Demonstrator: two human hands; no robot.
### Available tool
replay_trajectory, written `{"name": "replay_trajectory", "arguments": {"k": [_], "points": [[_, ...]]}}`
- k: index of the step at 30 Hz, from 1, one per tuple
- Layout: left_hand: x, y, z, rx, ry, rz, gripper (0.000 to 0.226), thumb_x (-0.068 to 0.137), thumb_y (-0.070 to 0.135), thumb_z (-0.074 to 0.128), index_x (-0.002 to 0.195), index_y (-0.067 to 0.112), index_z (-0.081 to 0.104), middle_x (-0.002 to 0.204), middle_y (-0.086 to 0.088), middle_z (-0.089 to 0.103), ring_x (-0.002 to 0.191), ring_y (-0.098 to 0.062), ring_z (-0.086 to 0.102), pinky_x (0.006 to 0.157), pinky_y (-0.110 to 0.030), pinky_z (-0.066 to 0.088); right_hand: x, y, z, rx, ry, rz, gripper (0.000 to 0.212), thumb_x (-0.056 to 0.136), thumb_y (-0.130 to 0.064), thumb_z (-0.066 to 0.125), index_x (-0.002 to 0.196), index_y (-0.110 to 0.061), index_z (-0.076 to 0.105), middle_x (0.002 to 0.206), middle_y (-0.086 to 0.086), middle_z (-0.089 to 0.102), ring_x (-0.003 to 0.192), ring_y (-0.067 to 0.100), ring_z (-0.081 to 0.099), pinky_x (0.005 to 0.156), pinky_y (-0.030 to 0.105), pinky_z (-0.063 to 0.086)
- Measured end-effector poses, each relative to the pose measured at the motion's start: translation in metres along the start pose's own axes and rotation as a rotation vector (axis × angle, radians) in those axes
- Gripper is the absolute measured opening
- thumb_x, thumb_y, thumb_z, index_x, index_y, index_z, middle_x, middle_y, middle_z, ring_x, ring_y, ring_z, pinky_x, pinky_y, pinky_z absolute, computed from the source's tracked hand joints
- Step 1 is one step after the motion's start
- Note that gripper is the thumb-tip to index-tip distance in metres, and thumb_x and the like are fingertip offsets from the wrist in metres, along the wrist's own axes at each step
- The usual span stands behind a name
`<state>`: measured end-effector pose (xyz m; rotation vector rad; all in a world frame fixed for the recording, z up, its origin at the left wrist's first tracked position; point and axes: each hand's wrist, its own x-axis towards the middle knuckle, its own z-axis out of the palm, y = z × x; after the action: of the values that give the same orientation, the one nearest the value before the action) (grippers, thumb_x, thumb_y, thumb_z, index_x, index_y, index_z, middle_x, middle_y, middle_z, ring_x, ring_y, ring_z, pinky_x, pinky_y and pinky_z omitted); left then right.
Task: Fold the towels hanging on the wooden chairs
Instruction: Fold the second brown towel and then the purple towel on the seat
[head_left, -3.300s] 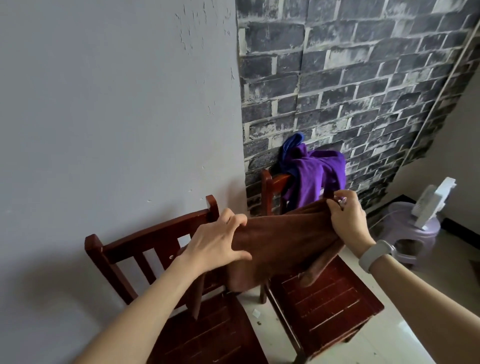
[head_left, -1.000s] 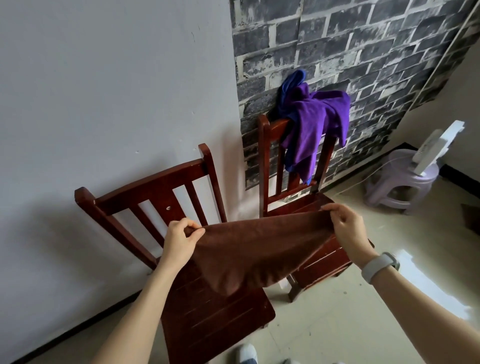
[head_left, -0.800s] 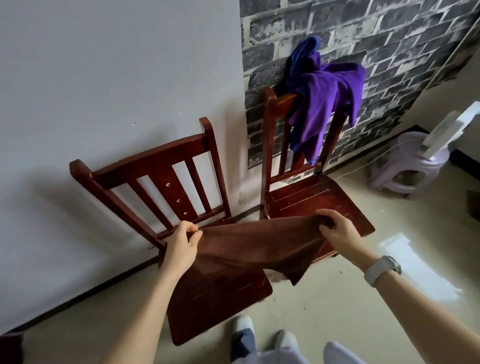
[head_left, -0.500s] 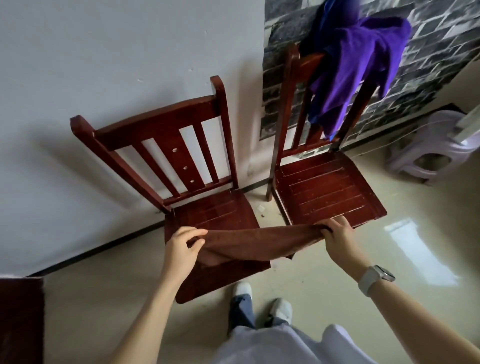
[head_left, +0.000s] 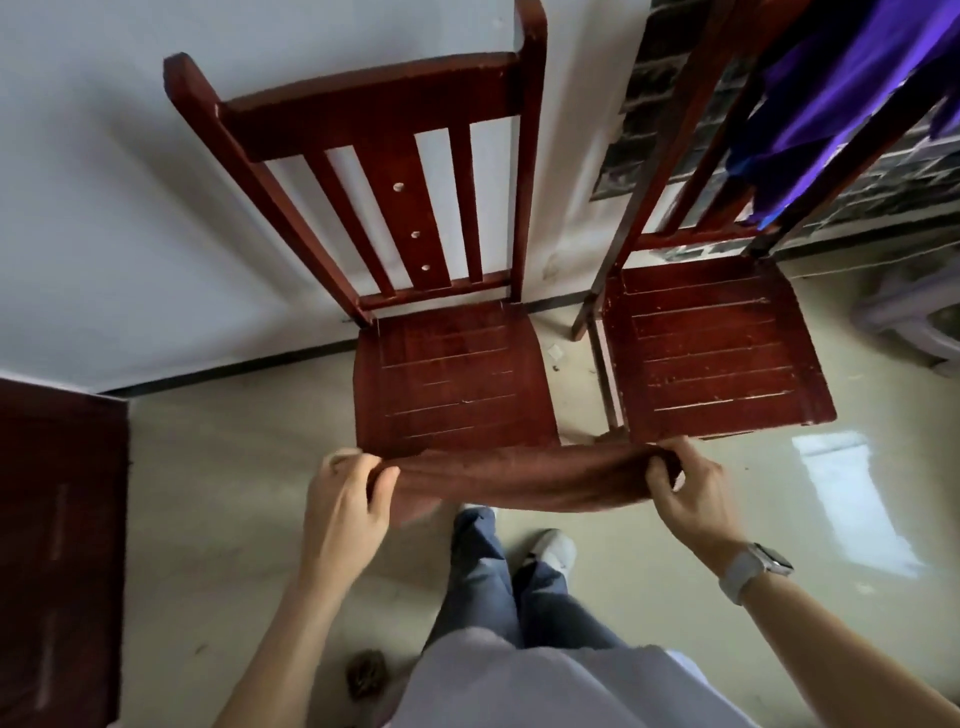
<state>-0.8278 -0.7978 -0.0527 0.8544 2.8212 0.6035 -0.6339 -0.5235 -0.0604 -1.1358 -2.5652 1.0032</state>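
Observation:
A brown towel (head_left: 524, 478) is stretched level between my two hands, just in front of the two chair seats and above my feet. My left hand (head_left: 345, 499) pinches its left end and my right hand (head_left: 685, 486), with a watch on the wrist, grips its right end. The left wooden chair (head_left: 452, 384) has a bare seat and back. On the backrest of the right wooden chair (head_left: 717, 343) hangs a purple towel (head_left: 831, 104), partly cut off at the top right edge.
Both chairs stand against the wall, one white, one with dark brick pattern. A dark red wooden piece of furniture (head_left: 57, 545) is at the left edge. A pale plastic stool (head_left: 919, 317) stands at the right edge. A small dark clump (head_left: 366, 675) lies on the glossy floor.
The brown towel has come off the chairs and dropped lower, held flat in front of the seats. My view has tilted down, so my legs and shoes show.

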Motion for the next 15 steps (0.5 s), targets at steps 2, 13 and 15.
{"name": "replay_trajectory", "arguments": {"k": [2, 13, 15], "points": [[0.01, -0.009, 0.003, -0.015, 0.034, -0.059, 0.019, 0.085, 0.023, 0.061, 0.086, 0.004, 0.063, 0.081, -0.014, 0.065, 0.078, -0.032, 0.06, 0.067, -0.036, 0.048, 0.016, -0.007, 0.011, 0.03, 0.028, 0.002, 0.006, 0.083, -0.01, 0.057, 0.089, -0.008, 0.058, 0.066, 0.0, 0.056, 0.059, 0.025, 0.055, 0.058, 0.034, 0.046], [0.171, -0.105, 0.081, 0.023, -0.073, -0.062, 0.014, 0.086, 0.009, 0.061, 0.098, 0.002, 0.064, 0.091, -0.016, 0.067, 0.078, -0.035, 0.064, 0.067, -0.04, 0.05, 0.185, -0.024, 0.141, -0.092, -0.004, 0.116, 0.022, 0.092, -0.013, 0.047, 0.107, -0.006, 0.062, 0.102, 0.019, 0.067, 0.094, 0.038, 0.061, 0.072, 0.032, 0.041], [0.2, -0.125, 0.107, -0.023, -0.09, -0.1, 0.021, 0.088, 0.011, 0.056, 0.107, 0.004, 0.062, 0.101, -0.016, 0.067, 0.092, -0.035, 0.062, 0.08, -0.045, 0.051, 0.221, -0.021, 0.174, -0.006, 0.003, 0.203, 0.026, 0.092, -0.008, 0.045, 0.113, -0.004, 0.06, 0.108, 0.022, 0.066, 0.1, 0.038, 0.059, 0.075, 0.028, 0.037]]}}
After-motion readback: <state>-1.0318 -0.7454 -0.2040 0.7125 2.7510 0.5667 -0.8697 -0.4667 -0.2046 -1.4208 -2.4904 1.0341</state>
